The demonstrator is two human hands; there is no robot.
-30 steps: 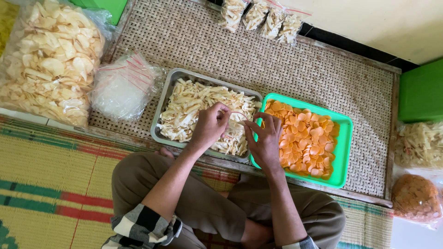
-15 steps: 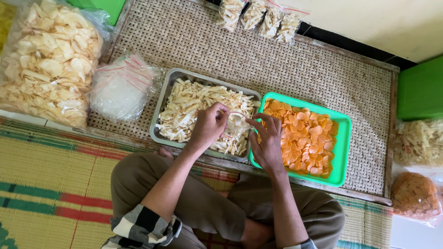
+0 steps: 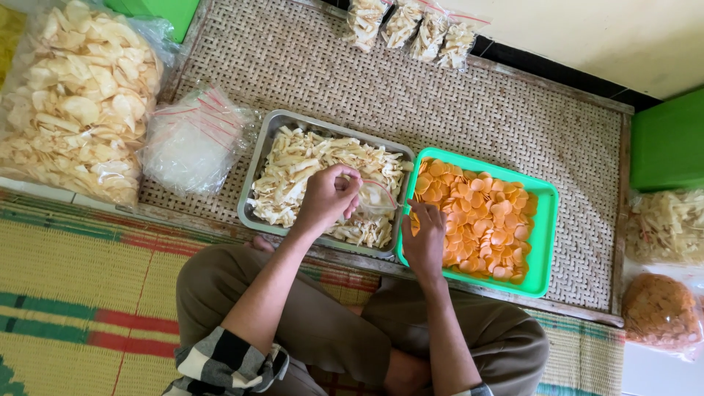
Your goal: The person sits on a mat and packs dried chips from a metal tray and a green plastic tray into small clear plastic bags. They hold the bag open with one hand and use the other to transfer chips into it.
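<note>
My left hand (image 3: 330,198) hovers over a metal tray (image 3: 258,160) of pale strip crackers and pinches the rim of a small clear plastic bag (image 3: 378,196). The bag hangs between the two trays. My right hand (image 3: 424,238) rests at the near left edge of a green tray (image 3: 546,242) filled with round orange chips, fingers curled over the chips beside the bag. Whether it grips any chips is hidden.
A big bag of pale crackers (image 3: 70,95) and a stack of empty clear bags (image 3: 194,139) lie at the left. Several small filled bags (image 3: 411,26) sit at the far edge of the woven mat. More cracker bags (image 3: 664,264) and a green box (image 3: 671,139) stand at the right.
My left hand has lifted the small clear bag, which now shows open between the trays. My right hand has drawn back toward the near edge of the green tray.
</note>
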